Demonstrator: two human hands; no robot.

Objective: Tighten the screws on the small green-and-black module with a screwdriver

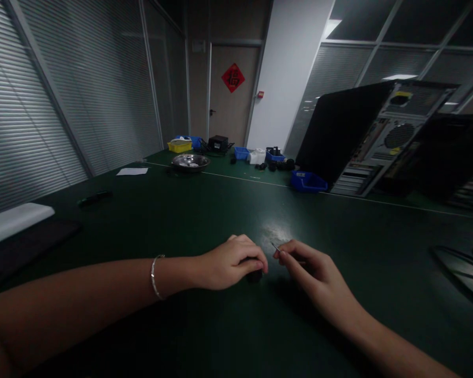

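Note:
My left hand (236,262), a bracelet on its wrist, is closed over a small black object (255,276) low over the green table (181,231). The fingers cover most of that object, so its kind cannot be made out. Just to the right, my right hand (313,268) pinches a thin, short metal piece (275,247) between thumb and forefinger. Its tip points up and left toward my left hand, with a gap between them. Whether it is a screw, a pin or a tool bit is too small to tell.
A metal bowl (190,163), a yellow bin (180,145) and a blue bin (308,181) stand toward the back. Computer towers (378,136) rise at the right, near black cables (461,268). A dark screwdriver-like tool (95,198) and white paper (132,171) lie left.

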